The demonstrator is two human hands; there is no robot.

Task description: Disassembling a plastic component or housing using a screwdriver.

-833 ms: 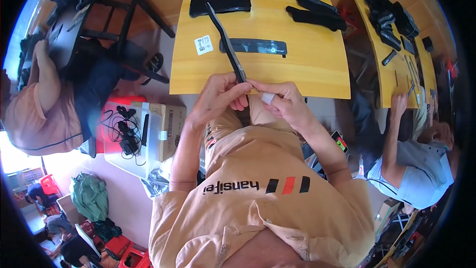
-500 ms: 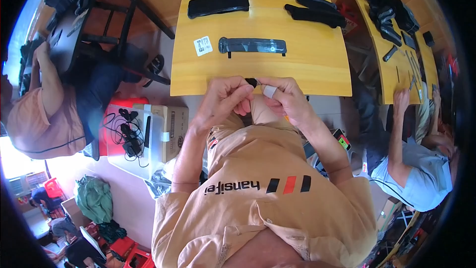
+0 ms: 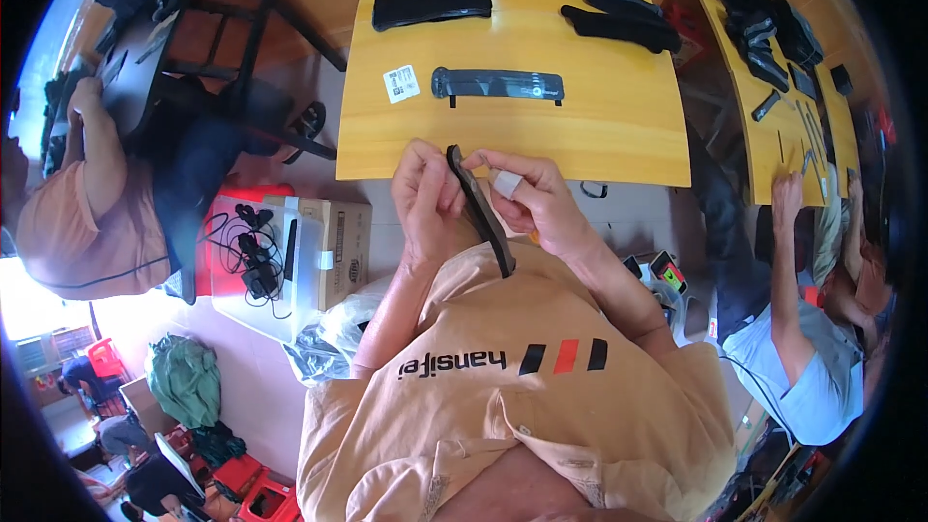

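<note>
Just off the near edge of the yellow table [image 3: 580,157], my left hand [image 3: 425,198] pinches a dark, narrow, flexible strip [image 3: 488,222]. The strip slants down toward my shirt, with its upper end standing above my fingers. My right hand [image 3: 541,201], with white tape round one finger, closes its fingertips on the strip near that upper end. On the table ahead lies a flat dark band in clear wrapping [image 3: 498,85], two small black tabs sticking out below it. Beside it on the left is a white printed label [image 3: 400,84].
Farther back on the table lie a black fabric bundle [image 3: 432,6] and dark wrapped pieces [image 3: 623,24]. A clear bin with cables [image 3: 259,271] and a cardboard box [image 3: 343,242] stand at left. Co-workers sit at left and at a right-hand table [image 3: 739,116].
The strip, mostly hidden before, now shows lengthwise between my hands. My left hand has turned more upright, and my right hand has shifted slightly left.
</note>
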